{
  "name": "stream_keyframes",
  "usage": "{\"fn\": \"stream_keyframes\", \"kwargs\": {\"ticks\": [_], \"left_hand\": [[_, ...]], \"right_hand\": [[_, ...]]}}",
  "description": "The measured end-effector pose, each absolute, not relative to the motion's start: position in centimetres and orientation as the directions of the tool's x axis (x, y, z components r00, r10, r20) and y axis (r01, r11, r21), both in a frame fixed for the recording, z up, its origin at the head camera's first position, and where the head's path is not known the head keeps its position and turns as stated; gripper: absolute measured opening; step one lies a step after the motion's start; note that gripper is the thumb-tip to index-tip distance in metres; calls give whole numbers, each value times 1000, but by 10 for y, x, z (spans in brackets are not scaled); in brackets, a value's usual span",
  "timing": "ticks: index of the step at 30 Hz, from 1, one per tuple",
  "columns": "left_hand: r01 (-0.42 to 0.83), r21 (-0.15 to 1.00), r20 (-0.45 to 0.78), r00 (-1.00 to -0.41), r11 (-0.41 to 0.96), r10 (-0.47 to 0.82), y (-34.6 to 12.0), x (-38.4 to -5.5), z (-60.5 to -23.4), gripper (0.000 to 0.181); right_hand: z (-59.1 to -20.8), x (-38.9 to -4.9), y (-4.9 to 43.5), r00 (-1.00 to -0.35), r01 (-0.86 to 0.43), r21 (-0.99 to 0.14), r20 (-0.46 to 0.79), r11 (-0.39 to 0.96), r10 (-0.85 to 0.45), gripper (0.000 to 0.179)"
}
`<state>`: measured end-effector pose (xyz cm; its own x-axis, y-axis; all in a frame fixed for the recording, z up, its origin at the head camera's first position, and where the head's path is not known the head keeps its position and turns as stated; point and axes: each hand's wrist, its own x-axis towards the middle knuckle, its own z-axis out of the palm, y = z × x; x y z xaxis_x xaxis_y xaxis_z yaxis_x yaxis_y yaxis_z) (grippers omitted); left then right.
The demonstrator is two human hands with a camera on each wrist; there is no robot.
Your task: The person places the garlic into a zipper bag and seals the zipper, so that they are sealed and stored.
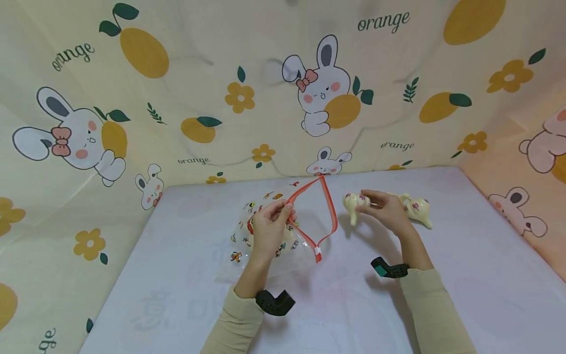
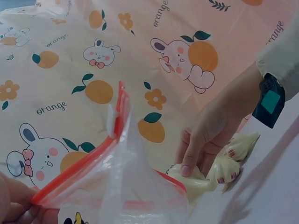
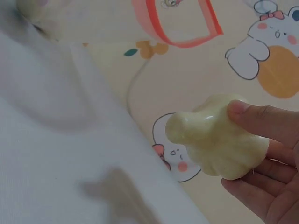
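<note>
My left hand (image 1: pixel 270 227) pinches the red zip rim of a clear plastic zip bag (image 1: pixel 265 263) printed with small cartoon figures. The bag's mouth gapes toward the right, with a white slider (image 1: pixel 318 250) at the near end of the rim. A pale shape shows faintly through the film. Just right of the mouth, my right hand (image 1: pixel 386 211) holds a glossy cream knobbly toy (image 3: pixel 219 135) with a rounded stub, raised above the table. Thumb on one side and fingers on the other grip it. More cream toy (image 1: pixel 417 209) with purplish marks lies behind that wrist.
A white sheet covers the table (image 1: pixel 177 275). Cloth walls (image 1: pixel 265 49) printed with rabbits and oranges rise at the back and both sides. Each wrist wears a black camera mount, such as the right one (image 1: pixel 389 268).
</note>
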<state>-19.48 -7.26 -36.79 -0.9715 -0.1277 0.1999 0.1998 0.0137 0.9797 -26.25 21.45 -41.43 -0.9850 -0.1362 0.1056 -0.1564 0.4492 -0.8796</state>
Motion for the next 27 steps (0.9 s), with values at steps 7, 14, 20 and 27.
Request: {"fn": "stream_keyframes", "kwargs": {"ticks": [7,14,20,27], "left_hand": [[203,979,203,-970,11,-137,-72,-195,-368,17],[202,979,203,-970,26,-132,-73,-196,-371,18],[190,981,192,-973,22,-130,-73,-195,-370,20],[197,980,199,-971,24,-132,-73,-196,-369,19]], "right_hand": [[-407,-260,214,-983,-168,-877,117,450,-139,59],[-402,-256,211,-980,-185,-888,132,422,-152,56],[-398,-253,208,-974,-208,-883,149,422,-168,55],[-392,-250,206,-968,-238,-870,175,432,-182,53]]}}
